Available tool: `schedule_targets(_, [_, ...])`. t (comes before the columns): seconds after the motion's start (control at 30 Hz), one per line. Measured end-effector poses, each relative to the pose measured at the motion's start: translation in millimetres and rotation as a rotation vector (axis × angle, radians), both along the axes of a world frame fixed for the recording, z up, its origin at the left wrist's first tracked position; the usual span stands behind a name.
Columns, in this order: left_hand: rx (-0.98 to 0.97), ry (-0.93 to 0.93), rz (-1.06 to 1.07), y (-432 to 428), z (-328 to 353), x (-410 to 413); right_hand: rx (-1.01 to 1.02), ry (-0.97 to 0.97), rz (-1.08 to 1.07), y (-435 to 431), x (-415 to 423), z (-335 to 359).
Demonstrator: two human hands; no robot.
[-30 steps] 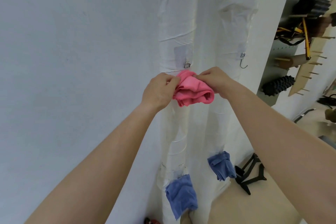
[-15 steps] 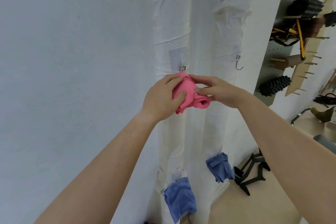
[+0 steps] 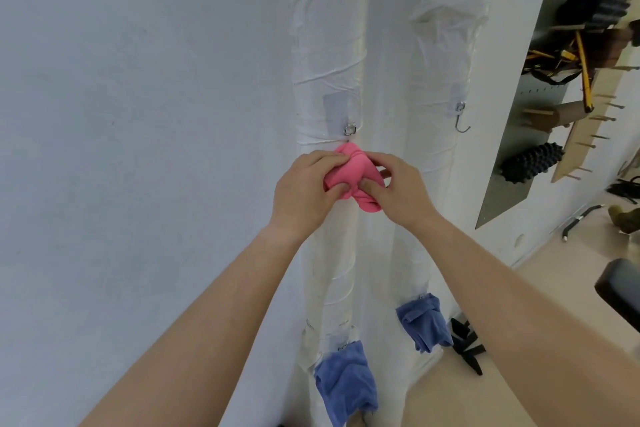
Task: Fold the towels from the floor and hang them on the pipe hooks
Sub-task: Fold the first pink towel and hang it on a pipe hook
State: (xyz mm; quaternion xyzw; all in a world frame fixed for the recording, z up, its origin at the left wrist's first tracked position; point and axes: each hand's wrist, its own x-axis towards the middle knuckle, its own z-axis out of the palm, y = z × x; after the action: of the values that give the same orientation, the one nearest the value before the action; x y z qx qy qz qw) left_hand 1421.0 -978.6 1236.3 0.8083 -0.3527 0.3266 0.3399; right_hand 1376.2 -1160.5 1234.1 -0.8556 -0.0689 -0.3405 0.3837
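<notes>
A bunched pink towel (image 3: 349, 170) is held against the left white-wrapped pipe (image 3: 325, 45), just below its metal hook (image 3: 350, 130). My left hand (image 3: 306, 191) grips the towel's left side and my right hand (image 3: 398, 191) pinches its right and lower part. The towel's top edge nearly reaches the hook; I cannot tell whether it is caught on it. The right pipe (image 3: 446, 28) carries a bare hook (image 3: 461, 120). Lower down, one blue towel (image 3: 346, 381) hangs on the left pipe and another blue towel (image 3: 424, 322) on the right pipe.
A metal pegboard (image 3: 526, 135) at the right holds a black spiky roller (image 3: 531, 161), wooden pegs and yellow-black tools. On the beige floor lie a black stand (image 3: 467, 347) and a dark bar (image 3: 581, 218). A plain white wall (image 3: 138, 114) fills the left.
Both hands have worked the pink towel into a tighter bunch; my right hand moved from its top to its lower right side. The towel stays just under the left hook.
</notes>
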Motion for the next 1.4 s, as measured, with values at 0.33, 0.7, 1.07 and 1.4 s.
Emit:
schedule_targets(0.33, [0.029, -0.078, 0.040, -3, -3, 4, -0.066, -0.041, 0.005, 1, 2, 15])
schedule_targets(0.7, [0.158, -0.140, 0.092, -3, 3, 4, -0.017, 0.062, 0.042, 0, 1, 15])
schedule_targets(1.07, [0.228, -0.040, -0.009, 8, 18, -9, -0.183, 0.016, 0.038, 7, -7, 32])
schedule_targets(1.4, [0.229, -0.001, 0.048, -1, 16, -19, -0.099, 0.096, 0.039, 14, -14, 24])
